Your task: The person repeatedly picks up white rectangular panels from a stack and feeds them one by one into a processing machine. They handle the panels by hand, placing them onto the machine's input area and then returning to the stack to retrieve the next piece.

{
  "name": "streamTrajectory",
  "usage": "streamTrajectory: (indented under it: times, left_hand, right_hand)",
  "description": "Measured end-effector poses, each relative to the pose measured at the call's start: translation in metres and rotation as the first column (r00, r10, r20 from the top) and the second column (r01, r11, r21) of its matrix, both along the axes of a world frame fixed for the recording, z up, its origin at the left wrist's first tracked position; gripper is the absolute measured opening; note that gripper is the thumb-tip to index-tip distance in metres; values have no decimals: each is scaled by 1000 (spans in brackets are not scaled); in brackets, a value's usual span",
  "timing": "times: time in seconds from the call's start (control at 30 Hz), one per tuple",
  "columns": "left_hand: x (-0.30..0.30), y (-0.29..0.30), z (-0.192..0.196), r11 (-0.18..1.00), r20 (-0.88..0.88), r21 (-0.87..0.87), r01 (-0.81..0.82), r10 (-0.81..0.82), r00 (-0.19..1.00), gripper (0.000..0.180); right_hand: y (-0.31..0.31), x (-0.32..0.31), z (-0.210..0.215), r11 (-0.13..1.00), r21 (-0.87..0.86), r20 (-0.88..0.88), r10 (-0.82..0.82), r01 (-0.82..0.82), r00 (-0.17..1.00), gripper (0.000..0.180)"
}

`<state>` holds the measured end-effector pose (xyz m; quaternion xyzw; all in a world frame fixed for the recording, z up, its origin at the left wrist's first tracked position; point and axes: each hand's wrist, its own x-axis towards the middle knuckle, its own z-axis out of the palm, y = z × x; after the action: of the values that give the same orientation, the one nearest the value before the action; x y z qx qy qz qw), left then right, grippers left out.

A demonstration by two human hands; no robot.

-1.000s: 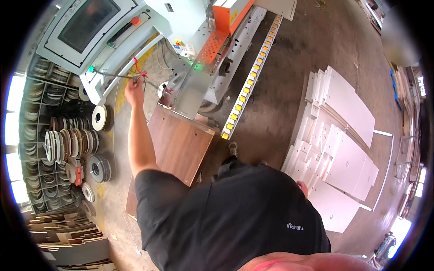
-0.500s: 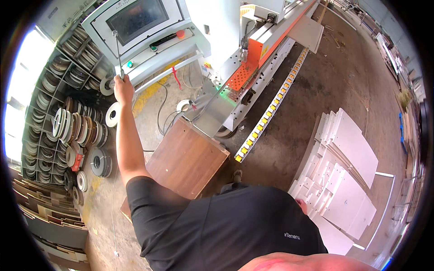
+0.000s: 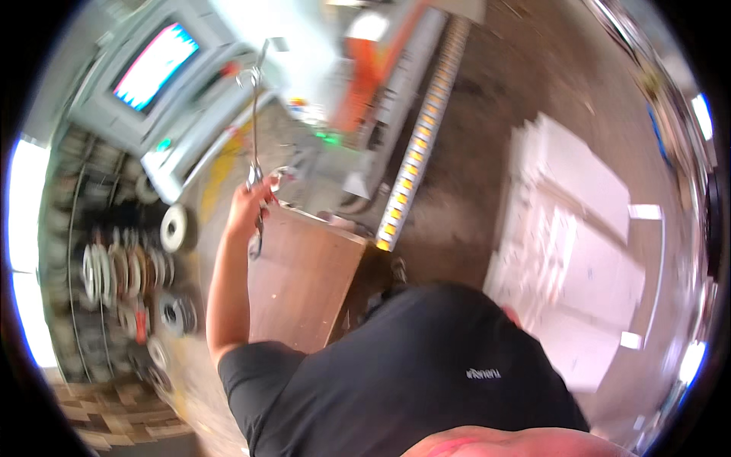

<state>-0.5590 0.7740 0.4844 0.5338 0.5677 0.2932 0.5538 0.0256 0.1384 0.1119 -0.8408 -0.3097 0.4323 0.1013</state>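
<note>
Around me, a scuffed brown floor (image 3: pixel 472 167) spreads across the upper middle. At the frame's left edge I see bright windows (image 3: pixel 27 206) beside a tall rack (image 3: pixel 84 198); more white light glares far right.

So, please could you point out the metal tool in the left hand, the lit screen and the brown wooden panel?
Metal tool (image 3: pixel 255 133): head view, on its thin shaft.
Lit screen (image 3: pixel 156 67): head view, on its bright face.
Brown wooden panel (image 3: pixel 304 270): head view, on its broad upper face.
</note>
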Motion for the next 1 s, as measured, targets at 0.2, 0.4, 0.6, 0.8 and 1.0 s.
streamTrajectory:
  times: [0.2, 0.4, 0.6, 0.8, 1.0]
  left_hand:
    - [124, -140, -182, 621, -202, -391, 679, -778, 595, 47]
    - [274, -240, -196, 59, -415, -373, 926, -903, -110, 59]
    - [323, -286, -261, 204, -314, -260, 944, -942, 117, 54]
    - [339, -308, -255, -152, -230, -108, 982, -958, -173, 51]
    - [348, -343, -319, 372, 54, -583, 722, -869, 492, 32]
  right_hand:
    - [34, -32, 49, 991, 72, 22, -112, 110, 993, 42]
    - [11, -111, 97, 808, 212, -100, -542, 550, 835, 43]
    - [-80, -184, 105, 820, 43, -69, -568, 571, 820, 40]
    - [-199, -272, 47, 365, -68, -325, -888, 929, 325, 31]
    - [-163, -260, 75, 744, 219, -73, -633, 631, 771, 31]
